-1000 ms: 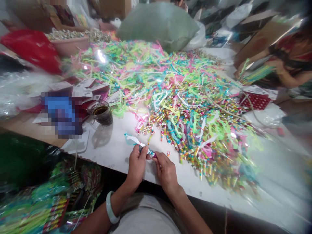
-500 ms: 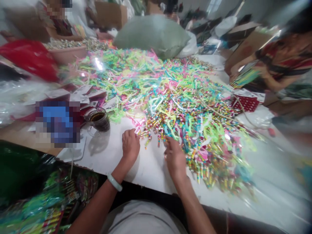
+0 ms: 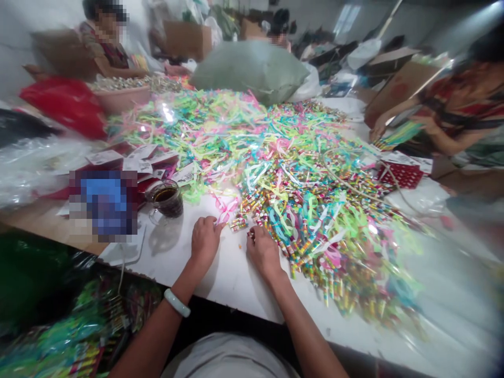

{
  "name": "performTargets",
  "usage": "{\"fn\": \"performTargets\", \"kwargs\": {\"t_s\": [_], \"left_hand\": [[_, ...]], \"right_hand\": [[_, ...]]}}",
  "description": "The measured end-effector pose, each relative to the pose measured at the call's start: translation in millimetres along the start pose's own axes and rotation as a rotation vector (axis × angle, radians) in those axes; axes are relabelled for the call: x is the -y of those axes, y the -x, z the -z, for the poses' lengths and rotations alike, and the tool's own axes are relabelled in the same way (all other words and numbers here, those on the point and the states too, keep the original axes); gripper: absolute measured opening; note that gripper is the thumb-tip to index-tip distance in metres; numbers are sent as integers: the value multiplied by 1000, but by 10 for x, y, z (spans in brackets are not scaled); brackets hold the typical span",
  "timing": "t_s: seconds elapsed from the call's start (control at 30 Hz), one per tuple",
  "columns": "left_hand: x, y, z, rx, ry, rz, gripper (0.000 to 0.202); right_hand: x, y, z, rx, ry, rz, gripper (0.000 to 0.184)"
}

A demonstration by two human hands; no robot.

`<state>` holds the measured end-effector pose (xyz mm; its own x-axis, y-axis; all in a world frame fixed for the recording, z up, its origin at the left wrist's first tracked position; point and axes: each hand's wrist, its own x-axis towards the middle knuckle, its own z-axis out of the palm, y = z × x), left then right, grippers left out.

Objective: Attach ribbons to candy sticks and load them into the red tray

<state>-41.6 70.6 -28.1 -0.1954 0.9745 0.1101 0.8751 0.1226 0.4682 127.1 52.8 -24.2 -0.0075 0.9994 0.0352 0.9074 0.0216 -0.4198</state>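
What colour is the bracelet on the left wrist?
Pale jade green, smooth and plain. The bracelet shows best in the head view.

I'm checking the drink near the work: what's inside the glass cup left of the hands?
The glass cup holds a dark liquid, filled fairly high, and stands on the white table. The liquid's dark surface hides whatever may lie at the bottom.

You sit at a long white table [image 3: 236,273] in a crowded workroom. Behind it, a grey-green sack [image 3: 252,68] and cardboard boxes [image 3: 185,39] stand against a pale wall [image 3: 23,26]. A bright window [image 3: 346,18] glows at the far end, and light glares off the tabletop.
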Motion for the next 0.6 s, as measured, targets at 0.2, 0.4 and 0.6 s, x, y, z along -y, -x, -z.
{"fn": "performTargets", "kwargs": {"t_s": [0.2,0.4,0.6], "left_hand": [[-63,-315,-60,21,16,28,10],[72,-245,92,-21,138,25,3],[109,-19,444,-136,326,-86,11]], "right_hand": [[-46,51,-71,-164,-315,7,21],[-86,64,9,-177,-653,-43,24],[-82,-62,131,-177,-962,-73,28]]}}
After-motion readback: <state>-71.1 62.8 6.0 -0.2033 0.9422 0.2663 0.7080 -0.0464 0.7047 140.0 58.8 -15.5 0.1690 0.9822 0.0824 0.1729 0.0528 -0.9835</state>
